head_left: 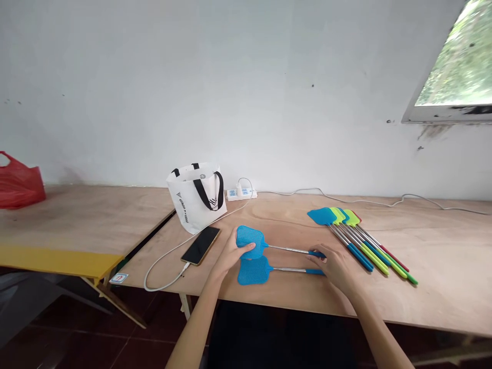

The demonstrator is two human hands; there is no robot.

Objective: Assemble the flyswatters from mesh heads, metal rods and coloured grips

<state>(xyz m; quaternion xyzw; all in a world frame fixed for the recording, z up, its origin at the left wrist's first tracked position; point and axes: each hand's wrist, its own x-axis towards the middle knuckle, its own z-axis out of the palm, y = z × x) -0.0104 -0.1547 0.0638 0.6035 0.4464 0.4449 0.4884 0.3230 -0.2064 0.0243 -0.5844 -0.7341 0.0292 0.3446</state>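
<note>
Two blue fly swatters lie side by side across the table in front of me, heads to the left. The farther fly swatter is held at both ends. My left hand pinches the edge of its mesh head, thumb on top. My right hand has its fingers closed around the blue handle. Nearer to me, the second fly swatter rests on the wood, its handle end just under or beside my right hand. To the right, a row of several fly swatters in blue, yellow-green, green and red lies fanned out.
Left of my hands lies a black phone on a white charging cable. Behind it stands a white tote bag beside a power strip. A red plastic bag sits on the adjoining table, across a gap.
</note>
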